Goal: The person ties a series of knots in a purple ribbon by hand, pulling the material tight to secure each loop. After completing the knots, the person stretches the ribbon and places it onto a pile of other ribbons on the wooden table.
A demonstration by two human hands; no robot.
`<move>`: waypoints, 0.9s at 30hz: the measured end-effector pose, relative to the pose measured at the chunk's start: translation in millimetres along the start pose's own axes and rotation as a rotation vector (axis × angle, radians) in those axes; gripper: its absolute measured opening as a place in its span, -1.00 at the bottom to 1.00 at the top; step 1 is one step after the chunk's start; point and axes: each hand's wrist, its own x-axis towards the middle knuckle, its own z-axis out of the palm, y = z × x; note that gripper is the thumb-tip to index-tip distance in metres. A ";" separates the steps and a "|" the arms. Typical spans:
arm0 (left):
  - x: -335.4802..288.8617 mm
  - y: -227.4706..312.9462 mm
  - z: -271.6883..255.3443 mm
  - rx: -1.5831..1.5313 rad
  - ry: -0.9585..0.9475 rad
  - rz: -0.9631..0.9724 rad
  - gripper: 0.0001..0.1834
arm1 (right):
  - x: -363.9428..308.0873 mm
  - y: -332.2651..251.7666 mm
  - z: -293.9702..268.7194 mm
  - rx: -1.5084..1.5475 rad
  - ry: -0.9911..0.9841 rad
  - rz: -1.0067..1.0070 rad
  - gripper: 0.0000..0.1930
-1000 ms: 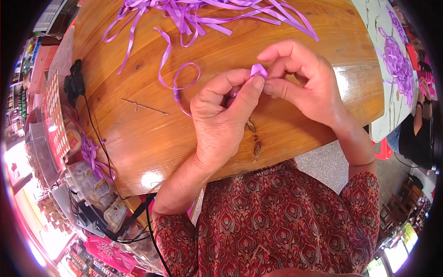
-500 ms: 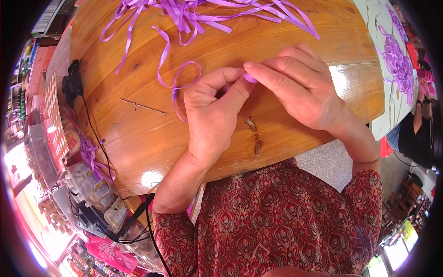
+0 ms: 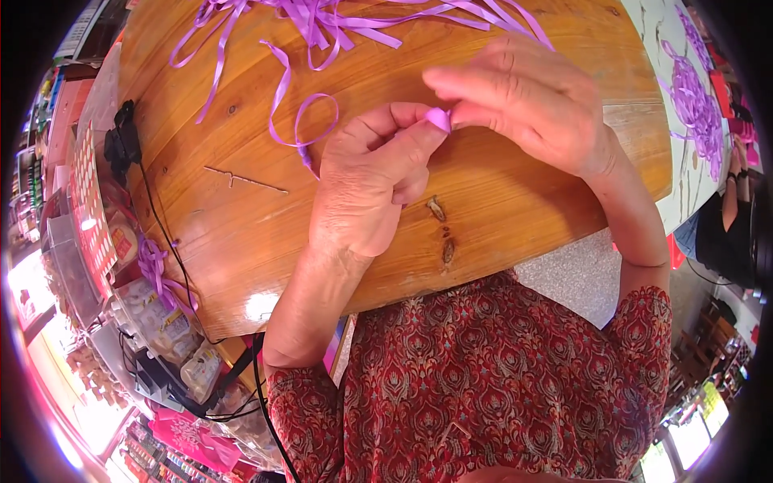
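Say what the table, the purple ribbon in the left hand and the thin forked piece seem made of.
Table: wood, probably varnished; grain, knots and glossy glare show.
Purple ribbon: likely smooth satin fabric, given its soft sheen, though plastic is possible.
Thin piece: perhaps wire, going by its slim outline; finish too small to tell.

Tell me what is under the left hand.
The wooden table shows around the left hand, and a looped purple ribbon disappears behind its left edge. How it runs beyond there is covered.
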 end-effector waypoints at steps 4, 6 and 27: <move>-1.3 -1.0 3.6 0.059 0.077 0.114 -0.90 | -2.6 -6.4 2.3 0.129 0.081 0.288 -0.66; -3.9 0.9 4.8 0.100 0.108 0.135 -0.91 | -2.6 -11.3 0.9 0.198 0.088 0.367 -0.70; -7.3 -5.0 7.7 0.177 0.078 0.318 -0.86 | 4.3 -29.9 4.9 0.746 0.073 1.013 -0.93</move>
